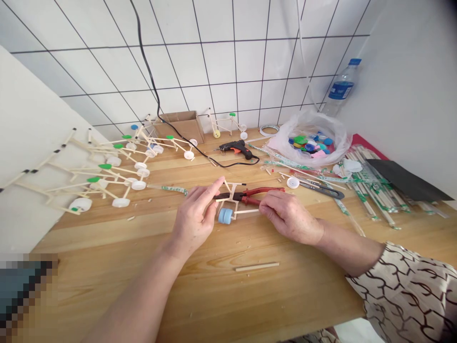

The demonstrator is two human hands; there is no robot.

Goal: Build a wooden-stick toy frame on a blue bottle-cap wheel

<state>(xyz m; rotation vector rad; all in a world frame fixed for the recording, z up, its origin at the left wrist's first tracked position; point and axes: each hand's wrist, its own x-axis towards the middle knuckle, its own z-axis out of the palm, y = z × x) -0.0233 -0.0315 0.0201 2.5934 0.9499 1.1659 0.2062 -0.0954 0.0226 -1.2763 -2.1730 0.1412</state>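
A small frame of thin wooden sticks [232,194] with a light blue bottle-cap wheel [225,216] is between my hands above the table. My left hand [194,214] grips its left side, index finger stretched along a slanted stick and thumb bent below. My right hand [291,216] is closed, its fingertips pinching the end of a wooden stick [247,211] that reaches toward the wheel. Red-handled pliers [264,190] lie just behind and partly under the frame; their tips end by my left fingers, and one handle passes close to my right hand. A loose stick [257,267] lies nearer me.
Several stick models with white cap wheels [139,185] stand at left. Behind are a cardboard box [182,126] and a corded glue gun [237,148]. At right are a bag of bottle caps [278,143], a utility knife [323,189], packaged sticks [374,190] and a water bottle [342,88].
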